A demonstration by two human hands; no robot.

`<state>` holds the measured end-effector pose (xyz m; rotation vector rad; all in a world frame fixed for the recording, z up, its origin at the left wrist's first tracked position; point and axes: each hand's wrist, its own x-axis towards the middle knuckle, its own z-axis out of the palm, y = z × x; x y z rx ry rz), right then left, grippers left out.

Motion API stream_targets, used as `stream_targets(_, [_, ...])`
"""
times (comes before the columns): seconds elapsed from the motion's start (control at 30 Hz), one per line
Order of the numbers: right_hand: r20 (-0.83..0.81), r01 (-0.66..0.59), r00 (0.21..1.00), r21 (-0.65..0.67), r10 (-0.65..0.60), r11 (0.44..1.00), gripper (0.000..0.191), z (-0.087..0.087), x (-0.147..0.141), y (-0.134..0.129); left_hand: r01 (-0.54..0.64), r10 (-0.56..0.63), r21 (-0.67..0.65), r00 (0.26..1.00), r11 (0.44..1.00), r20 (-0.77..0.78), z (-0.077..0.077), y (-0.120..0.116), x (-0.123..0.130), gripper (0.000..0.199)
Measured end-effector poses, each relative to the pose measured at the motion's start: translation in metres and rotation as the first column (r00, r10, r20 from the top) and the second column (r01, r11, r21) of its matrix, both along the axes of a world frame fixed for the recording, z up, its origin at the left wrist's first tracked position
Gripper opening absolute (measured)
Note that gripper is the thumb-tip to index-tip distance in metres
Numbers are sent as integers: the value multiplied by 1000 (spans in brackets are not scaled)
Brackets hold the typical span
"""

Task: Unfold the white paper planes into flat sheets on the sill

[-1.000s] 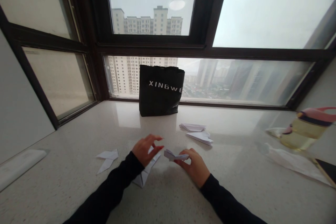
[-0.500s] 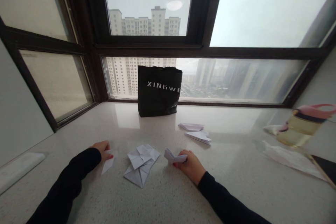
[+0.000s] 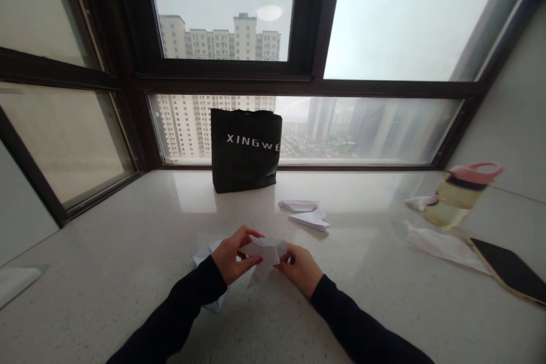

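My left hand (image 3: 236, 256) and my right hand (image 3: 300, 268) pinch a folded white paper (image 3: 267, 250) from opposite sides, just above the counter. A pointed flap hangs from its lower side. Partly hidden behind my left hand and sleeve, other folded white papers (image 3: 205, 253) lie on the counter. Two more folded paper pieces (image 3: 310, 219) rest farther back, to the right of the held paper.
A black bag (image 3: 246, 151) stands by the window. To the right are a yellow bottle with a pink lid (image 3: 456, 196), a crumpled white wrapper (image 3: 443, 245) and a dark phone (image 3: 507, 267). A white object (image 3: 19, 284) lies at far left.
My left hand has moved right from the counter's left part to meet my right hand. Both now hold paper together in front of me. The view has shifted to the right.
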<state>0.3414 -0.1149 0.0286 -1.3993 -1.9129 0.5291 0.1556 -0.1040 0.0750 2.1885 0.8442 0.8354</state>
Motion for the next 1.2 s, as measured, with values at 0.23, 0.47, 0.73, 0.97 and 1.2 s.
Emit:
stream_targets(0.23, [18,24,1000,24,-24,999,13,0,2,3,15,-28,223,998,975,56,-6,4,-12,15])
stream_targets(0.47, [36,-66,997,53,64,996,11,1,-4,-4,77,-69,340,997,937,-34,-19,-3,0,40])
stream_targets(0.73, [66,-224,973,29,221,974,17,8,-7,-8,129,-64,445,985,886,-157,-34,1,7,55])
stream_targets(0.97, [52,-306,951,3,306,952,12,9,-5,-10,124,-59,579,990,806,-130,-39,4,7,50])
stream_targets(1.2, [37,-290,956,-30,291,956,15,8,-6,-12,125,-44,588,988,799,-150,-43,5,8,37])
